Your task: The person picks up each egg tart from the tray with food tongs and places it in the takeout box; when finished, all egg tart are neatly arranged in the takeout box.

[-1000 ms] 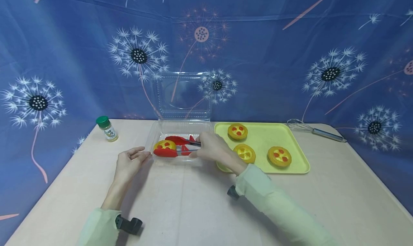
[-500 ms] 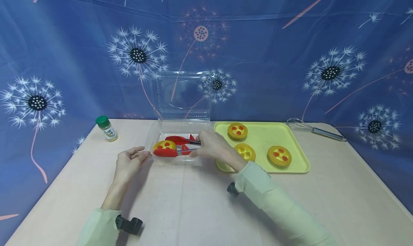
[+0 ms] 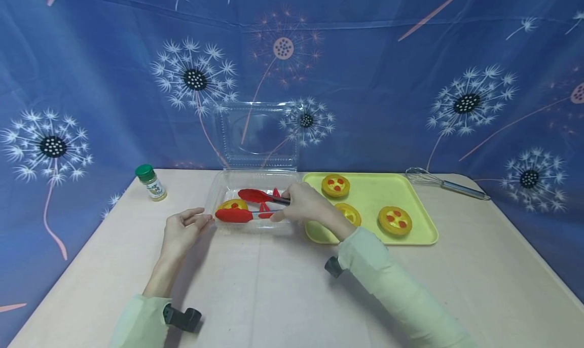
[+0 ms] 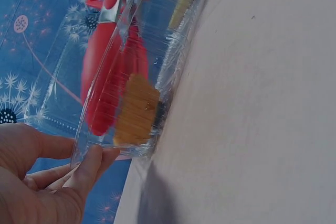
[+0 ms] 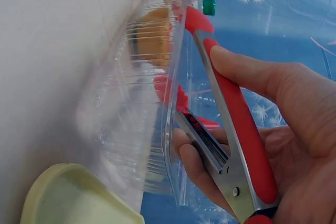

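Observation:
In the head view my right hand (image 3: 307,206) grips red-tipped metal tongs (image 3: 234,215) over a clear hinged plastic container (image 3: 292,176), whose lid stands up at the back. An egg tart (image 3: 232,204) with red toppings lies in the container's left part, and the near tongs tip partly hides it. The right wrist view shows the tongs' arms (image 5: 231,124) spread, thumb on one arm and fingers on the other. My left hand (image 3: 184,231) pinches the container's near left rim; in the left wrist view its thumb and fingers (image 4: 86,169) close on the corner.
Right of the container, a yellow tray (image 3: 369,191) holds three tarts, one partly behind my right wrist. A whisk (image 3: 449,186) lies beyond the tray's right side. A green-capped seasoning jar (image 3: 152,183) stands at the back left. A patterned blue cloth (image 3: 365,84) hangs behind the table.
The tongs have spread apart and come off the tart, which stays in the container. My right hand has shifted slightly right and up. My left hand has held still.

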`<state>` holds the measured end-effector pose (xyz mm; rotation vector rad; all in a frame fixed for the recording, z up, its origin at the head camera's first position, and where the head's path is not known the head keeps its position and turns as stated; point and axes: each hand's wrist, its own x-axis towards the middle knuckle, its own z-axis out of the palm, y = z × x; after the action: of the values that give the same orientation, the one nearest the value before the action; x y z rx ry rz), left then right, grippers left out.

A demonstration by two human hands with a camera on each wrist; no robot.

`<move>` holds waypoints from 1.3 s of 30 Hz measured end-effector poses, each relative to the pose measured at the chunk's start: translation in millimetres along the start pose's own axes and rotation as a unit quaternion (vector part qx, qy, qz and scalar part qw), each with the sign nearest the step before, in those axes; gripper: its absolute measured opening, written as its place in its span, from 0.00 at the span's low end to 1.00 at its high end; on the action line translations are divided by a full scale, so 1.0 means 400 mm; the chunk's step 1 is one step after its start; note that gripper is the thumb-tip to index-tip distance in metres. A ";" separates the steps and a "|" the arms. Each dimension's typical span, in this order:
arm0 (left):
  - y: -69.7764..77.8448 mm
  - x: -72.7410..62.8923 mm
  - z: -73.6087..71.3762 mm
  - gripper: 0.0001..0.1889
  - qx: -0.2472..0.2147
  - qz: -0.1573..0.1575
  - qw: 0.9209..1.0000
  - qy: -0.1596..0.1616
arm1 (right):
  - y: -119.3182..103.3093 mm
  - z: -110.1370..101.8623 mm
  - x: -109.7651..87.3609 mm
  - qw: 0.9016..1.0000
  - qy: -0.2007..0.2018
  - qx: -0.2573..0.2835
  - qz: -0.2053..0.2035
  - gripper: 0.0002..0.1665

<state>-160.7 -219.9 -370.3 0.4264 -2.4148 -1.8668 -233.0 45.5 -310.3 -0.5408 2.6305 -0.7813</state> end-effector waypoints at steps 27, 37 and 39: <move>-0.012 -0.006 -0.007 0.24 0.020 -0.010 0.999 -0.028 | 0.130 -0.123 -0.136 0.992 0.045 0.115 -0.022 0.36; -0.011 0.002 -0.009 0.24 0.041 0.008 0.999 -0.029 | 0.236 -0.212 -0.280 0.993 0.101 0.061 0.009 0.43; -0.014 0.003 -0.013 0.24 0.040 0.013 0.999 -0.031 | 0.258 -0.228 -0.303 0.992 0.113 0.045 0.028 0.44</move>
<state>-159.7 -226.4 -374.3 0.3438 -2.5293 -1.8035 -193.1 220.4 -271.8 -0.3709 2.7827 -0.9907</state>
